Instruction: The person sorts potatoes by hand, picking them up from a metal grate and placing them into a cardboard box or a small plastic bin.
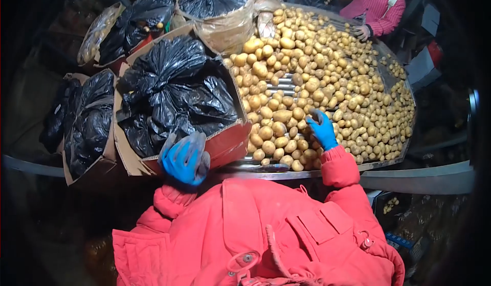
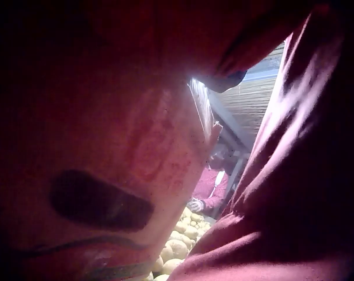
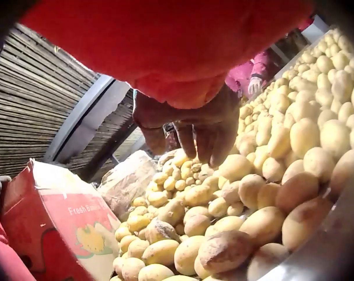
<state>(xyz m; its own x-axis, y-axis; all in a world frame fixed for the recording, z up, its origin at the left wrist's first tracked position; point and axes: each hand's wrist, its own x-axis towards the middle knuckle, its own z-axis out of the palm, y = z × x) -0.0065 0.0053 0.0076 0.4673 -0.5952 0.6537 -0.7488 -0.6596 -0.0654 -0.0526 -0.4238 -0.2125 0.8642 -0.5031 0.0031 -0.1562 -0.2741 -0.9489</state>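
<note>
Basically, potatoes (image 1: 282, 115) fill the centre and right of the head frame. My right hand (image 1: 324, 130) is over them, right of centre, fingers parted and loosely bent, holding nothing I can see. Potatoes lie just below and around those fingertips; contact, can't tell. My left hand (image 1: 184, 159), lower left of centre, has fingers spread at the near edge of the red carton (image 1: 225, 145), beside the black bag (image 1: 169, 89); touch there unclear.

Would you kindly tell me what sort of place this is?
Probably a potato-packing shed: potatoes spread across a table, black plastic bags in cardboard boxes, and a second person opposite.
</note>
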